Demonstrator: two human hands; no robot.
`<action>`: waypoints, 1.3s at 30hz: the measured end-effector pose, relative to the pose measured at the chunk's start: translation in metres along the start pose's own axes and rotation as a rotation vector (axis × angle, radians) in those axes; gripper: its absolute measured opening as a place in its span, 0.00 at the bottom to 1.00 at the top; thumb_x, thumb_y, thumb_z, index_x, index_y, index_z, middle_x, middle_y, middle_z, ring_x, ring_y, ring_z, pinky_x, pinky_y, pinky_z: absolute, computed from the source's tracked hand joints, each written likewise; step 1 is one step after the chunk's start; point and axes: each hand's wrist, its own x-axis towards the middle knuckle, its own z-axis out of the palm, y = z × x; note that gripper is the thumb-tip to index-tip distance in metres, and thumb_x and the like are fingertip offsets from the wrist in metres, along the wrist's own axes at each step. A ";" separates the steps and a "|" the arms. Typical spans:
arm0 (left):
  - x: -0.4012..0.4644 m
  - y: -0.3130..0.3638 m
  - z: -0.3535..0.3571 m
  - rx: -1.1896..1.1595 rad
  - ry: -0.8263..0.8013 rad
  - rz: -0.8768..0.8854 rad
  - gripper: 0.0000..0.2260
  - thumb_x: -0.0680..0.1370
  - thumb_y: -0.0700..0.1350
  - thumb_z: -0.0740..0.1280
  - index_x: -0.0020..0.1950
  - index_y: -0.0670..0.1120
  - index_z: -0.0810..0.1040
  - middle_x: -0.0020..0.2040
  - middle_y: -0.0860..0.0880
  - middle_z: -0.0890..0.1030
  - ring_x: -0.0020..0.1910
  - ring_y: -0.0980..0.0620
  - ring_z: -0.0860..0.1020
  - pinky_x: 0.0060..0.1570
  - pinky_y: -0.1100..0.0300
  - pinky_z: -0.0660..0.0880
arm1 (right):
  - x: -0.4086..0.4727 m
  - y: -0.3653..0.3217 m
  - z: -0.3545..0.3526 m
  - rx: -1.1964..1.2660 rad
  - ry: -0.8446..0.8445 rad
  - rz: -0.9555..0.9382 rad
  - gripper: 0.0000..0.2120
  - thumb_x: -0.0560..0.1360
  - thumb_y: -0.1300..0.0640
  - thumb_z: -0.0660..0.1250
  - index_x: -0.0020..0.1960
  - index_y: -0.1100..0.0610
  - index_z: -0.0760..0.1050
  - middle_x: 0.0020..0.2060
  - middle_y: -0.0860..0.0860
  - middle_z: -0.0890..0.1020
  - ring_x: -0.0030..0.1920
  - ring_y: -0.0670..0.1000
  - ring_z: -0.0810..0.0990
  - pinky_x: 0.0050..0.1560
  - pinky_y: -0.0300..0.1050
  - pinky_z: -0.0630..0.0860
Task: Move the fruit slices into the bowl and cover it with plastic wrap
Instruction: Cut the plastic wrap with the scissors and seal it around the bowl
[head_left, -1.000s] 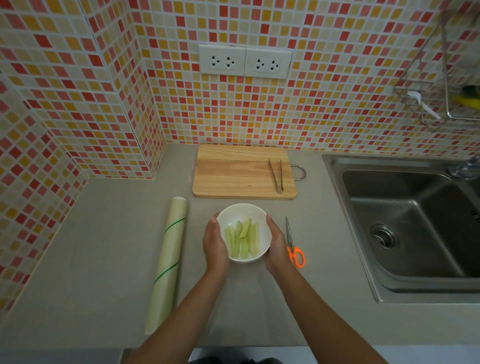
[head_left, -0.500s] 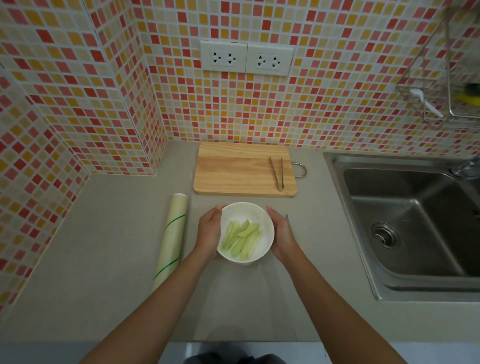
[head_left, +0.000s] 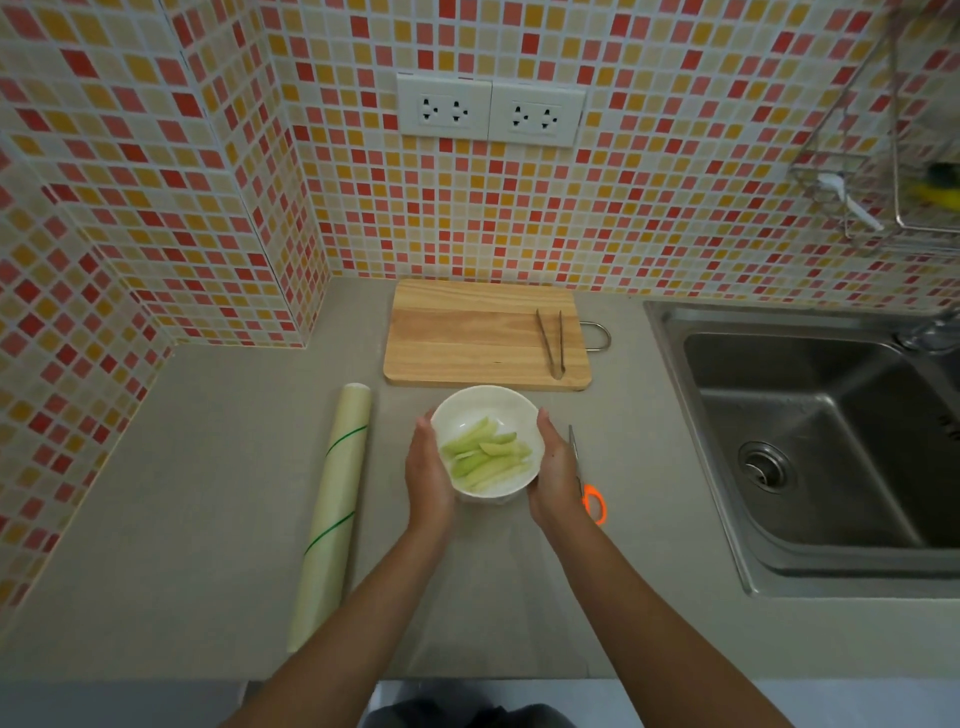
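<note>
head | bowl (head_left: 485, 415) between left hand (head_left: 427, 474), right hand (head_left: 553, 475) fingers

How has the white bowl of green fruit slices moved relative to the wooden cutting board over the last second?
Yes: the white bowl, held between both hands, has moved away from the person, closer to the wooden cutting board's near edge.

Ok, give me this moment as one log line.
stage: slices in bowl | left hand, right hand: cupping bowl | plastic wrap roll: on counter | bowl: uncovered

Tongs (head_left: 551, 344) lie on the cutting board (head_left: 467, 332); scissors (head_left: 589, 488) nearby.
</note>
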 end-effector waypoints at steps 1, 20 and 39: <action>-0.006 -0.003 0.003 -0.004 0.014 0.028 0.17 0.83 0.53 0.53 0.62 0.50 0.77 0.60 0.50 0.80 0.58 0.52 0.77 0.58 0.58 0.73 | -0.001 0.004 0.002 -0.012 -0.009 -0.002 0.23 0.79 0.44 0.58 0.58 0.61 0.78 0.54 0.62 0.83 0.56 0.60 0.81 0.60 0.57 0.76; 0.024 0.003 -0.001 0.098 -0.054 -0.047 0.20 0.82 0.57 0.53 0.62 0.46 0.77 0.58 0.47 0.81 0.57 0.50 0.78 0.57 0.57 0.72 | 0.016 0.011 0.001 0.038 0.211 0.001 0.14 0.79 0.47 0.61 0.43 0.53 0.81 0.38 0.48 0.86 0.41 0.48 0.84 0.44 0.45 0.79; 0.057 0.002 -0.003 0.382 -0.310 0.045 0.16 0.82 0.52 0.55 0.57 0.48 0.80 0.53 0.49 0.82 0.54 0.51 0.79 0.54 0.59 0.75 | 0.007 0.028 -0.012 -0.063 0.235 -0.054 0.14 0.79 0.61 0.57 0.50 0.73 0.75 0.42 0.56 0.76 0.46 0.53 0.73 0.44 0.44 0.70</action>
